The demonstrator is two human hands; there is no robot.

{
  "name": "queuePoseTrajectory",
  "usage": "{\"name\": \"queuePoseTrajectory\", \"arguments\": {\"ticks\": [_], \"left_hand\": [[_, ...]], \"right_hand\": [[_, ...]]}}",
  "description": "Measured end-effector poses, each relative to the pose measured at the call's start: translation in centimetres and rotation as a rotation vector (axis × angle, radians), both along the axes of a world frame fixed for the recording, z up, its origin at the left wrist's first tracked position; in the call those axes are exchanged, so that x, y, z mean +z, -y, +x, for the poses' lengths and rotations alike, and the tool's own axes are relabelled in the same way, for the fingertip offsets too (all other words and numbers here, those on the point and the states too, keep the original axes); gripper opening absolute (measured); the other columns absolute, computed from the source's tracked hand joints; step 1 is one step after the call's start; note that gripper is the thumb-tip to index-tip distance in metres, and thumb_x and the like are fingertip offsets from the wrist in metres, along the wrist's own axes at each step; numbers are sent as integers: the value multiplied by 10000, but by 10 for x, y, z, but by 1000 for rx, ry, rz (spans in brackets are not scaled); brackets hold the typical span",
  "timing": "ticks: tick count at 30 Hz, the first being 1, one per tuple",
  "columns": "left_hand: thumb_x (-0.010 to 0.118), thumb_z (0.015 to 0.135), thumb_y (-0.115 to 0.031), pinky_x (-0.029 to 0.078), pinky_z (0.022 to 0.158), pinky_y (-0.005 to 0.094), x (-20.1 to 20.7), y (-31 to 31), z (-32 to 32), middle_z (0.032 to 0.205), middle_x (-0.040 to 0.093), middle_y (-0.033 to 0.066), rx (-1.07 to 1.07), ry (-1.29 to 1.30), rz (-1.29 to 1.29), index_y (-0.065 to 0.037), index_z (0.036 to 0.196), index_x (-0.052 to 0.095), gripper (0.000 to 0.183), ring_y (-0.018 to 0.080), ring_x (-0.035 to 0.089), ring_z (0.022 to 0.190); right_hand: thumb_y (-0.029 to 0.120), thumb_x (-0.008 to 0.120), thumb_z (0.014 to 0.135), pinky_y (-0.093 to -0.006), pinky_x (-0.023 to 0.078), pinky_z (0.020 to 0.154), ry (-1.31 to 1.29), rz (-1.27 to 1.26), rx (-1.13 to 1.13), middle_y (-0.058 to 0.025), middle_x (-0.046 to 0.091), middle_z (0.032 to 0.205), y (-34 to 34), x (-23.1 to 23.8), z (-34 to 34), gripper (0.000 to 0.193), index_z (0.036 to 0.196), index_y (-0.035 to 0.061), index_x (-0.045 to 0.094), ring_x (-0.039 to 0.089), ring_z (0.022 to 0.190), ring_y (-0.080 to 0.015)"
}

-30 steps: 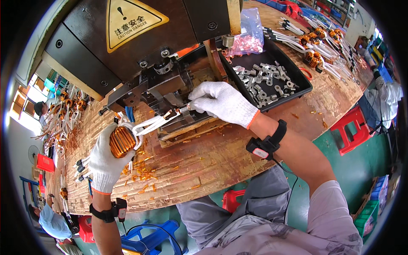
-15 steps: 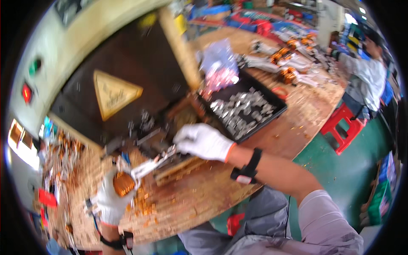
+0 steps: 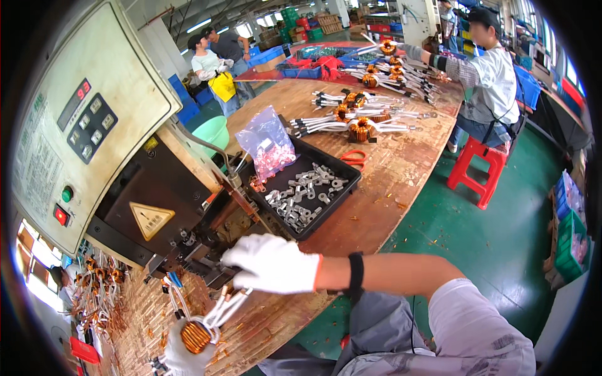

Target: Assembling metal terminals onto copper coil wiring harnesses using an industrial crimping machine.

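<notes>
My left hand [image 3: 188,351], in a white glove, grips a copper-wound ring coil [image 3: 195,337] at the lower left. White-sleeved leads [image 3: 226,308] run up from the coil, with bare copper-coloured tips just below my right hand. My right hand [image 3: 276,263], gloved in white, hovers before the press tooling [image 3: 204,254]; its slightly blurred fingers reach left, thumb apart, with nothing visible between them. The press machine [image 3: 100,125] bears a control panel and a yellow triangular warning sign. Right of the tooling, a black tray [image 3: 320,222] holds many silver ring terminals [image 3: 304,194].
A plastic bag of copper-coloured pieces [image 3: 268,141] rests on the tray's far-left part. Red-handled scissors [image 3: 354,158] lie beside the tray. More coils [image 3: 362,128] sit farther along the wooden table [image 3: 401,163]. A co-worker [image 3: 492,88] sits by a red stool [image 3: 480,169] at right.
The view has shifted, showing more of the room. My left hand and the coil sit lower, the leads drawn back from the tooling. My right hand has come off the leads.
</notes>
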State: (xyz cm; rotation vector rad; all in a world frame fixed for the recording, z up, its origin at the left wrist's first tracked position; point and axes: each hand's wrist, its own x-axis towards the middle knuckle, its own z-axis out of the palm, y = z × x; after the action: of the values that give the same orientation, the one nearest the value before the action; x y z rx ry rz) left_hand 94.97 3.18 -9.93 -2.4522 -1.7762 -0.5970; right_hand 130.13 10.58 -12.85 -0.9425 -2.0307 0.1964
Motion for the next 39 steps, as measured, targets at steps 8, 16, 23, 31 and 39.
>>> {"name": "queuePoseTrajectory", "arguments": {"ticks": [8,16,23,31,39], "left_hand": [[961,663,-296,602,934,410,-25,23,100,1121,740,206,-94,80,-330,-22,1349,597,824,311,758,1043],[915,730,-349,601,926,448,-46,2,155,1178,715,220,-234,-19,-395,-51,1364,562,784,375,742,1060],[928,726,-311,602,925,450,-48,-3,162,1165,726,203,-255,38,-374,-55,1352,562,769,376,741,1065],[874,809,-198,530,1055,434,-24,5,166,1360,651,220,-308,130,-527,-63,1473,535,758,369,658,1210],[865,797,-154,523,1043,449,-41,-5,163,1337,641,234,-302,151,-505,-53,1472,519,765,380,643,1218]], "right_hand": [[407,817,755,-375,459,843,411,51,72,-37,666,982,76,-22,-6,424,1042,118,696,648,963,-227],[186,615,893,-462,472,949,607,106,-236,-28,621,882,95,-28,51,199,1057,102,691,629,892,-228],[222,595,923,-378,488,763,511,88,-101,-41,669,984,89,-91,48,447,1347,83,630,661,886,-231],[238,630,863,-361,461,750,459,121,-187,-8,571,865,87,-98,101,188,1035,162,619,610,856,-205],[230,649,803,-375,446,725,501,250,-284,-24,554,794,76,-87,109,106,825,137,602,578,776,-224]]}}
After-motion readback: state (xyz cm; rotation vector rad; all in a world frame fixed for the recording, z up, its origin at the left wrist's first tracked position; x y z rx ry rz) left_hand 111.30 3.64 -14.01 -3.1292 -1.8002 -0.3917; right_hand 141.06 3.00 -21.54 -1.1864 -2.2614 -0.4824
